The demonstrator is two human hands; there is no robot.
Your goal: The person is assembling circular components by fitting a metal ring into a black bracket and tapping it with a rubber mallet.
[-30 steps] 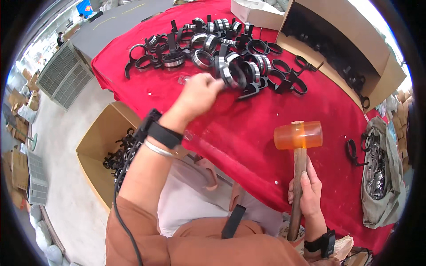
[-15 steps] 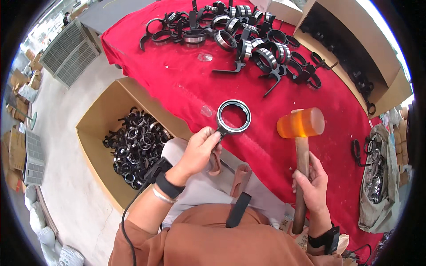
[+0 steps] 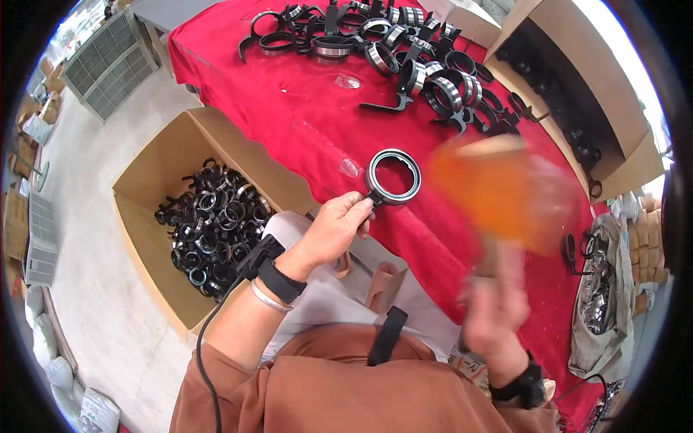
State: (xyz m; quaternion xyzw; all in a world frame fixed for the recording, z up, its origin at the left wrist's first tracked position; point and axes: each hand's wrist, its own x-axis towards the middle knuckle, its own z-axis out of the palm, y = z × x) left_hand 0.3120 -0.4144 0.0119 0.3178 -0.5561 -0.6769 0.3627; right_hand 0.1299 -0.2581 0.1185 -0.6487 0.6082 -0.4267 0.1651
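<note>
My left hand [image 3: 338, 225] pinches the short black handle of a ring-shaped part [image 3: 370, 180], a black ring with a silvery band. The ring is held over the red cloth near the table's front edge, its round opening facing up. My right hand [image 3: 494, 307] is wrapped round the handle of a mallet with an amber, see-through head [image 3: 498, 191]. Mallet and right hand are smeared by motion. The mallet's head is to the right of the ring, apart from it.
Many similar rings [image 3: 336, 46] with black arms lie heaped at the far side of the red-covered table [image 3: 289, 115]. A cardboard box [image 3: 137, 216] full of rings stands at left. Another box [image 3: 613, 86] is at the far right, a grey sack [image 3: 617, 289] below it.
The mallet has swung up and become blurred, its head larger in view. My left hand has shifted slightly right and up with the ring. The whole view has turned a little.
</note>
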